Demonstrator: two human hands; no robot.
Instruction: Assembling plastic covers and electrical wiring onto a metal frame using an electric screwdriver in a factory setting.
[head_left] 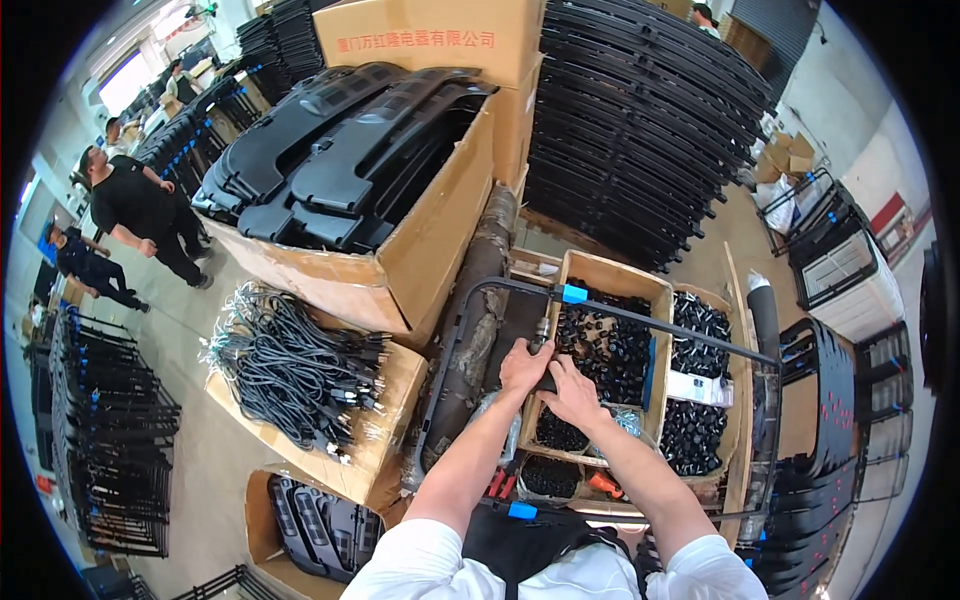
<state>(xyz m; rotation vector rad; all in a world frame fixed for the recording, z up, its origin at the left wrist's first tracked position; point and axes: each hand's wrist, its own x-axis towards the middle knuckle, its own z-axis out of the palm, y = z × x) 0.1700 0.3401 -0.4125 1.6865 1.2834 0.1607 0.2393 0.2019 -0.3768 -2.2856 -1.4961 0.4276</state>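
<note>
At the middle of the bench my left hand (525, 366) is closed around a dark tool with a metal collar (541, 331), possibly a driver. My right hand (576, 392) is closed just beside it, on the tool's dark rear part; the fingers largely hide that part. A black tubular frame (650, 322) with blue tape on its bars lies over the bench around both hands. Beneath its far bar, wooden trays hold small black fittings (605, 345), and small dark screws (560, 432) lie near my right wrist.
Left of the bench, a carton (440, 240) holds black plastic covers, beside a bundle of black cables (300, 365). Stacked black frames (640, 120) rise behind. An orange object (604, 484) and red handles (502, 484) lie near me. People (145, 210) stand at the left.
</note>
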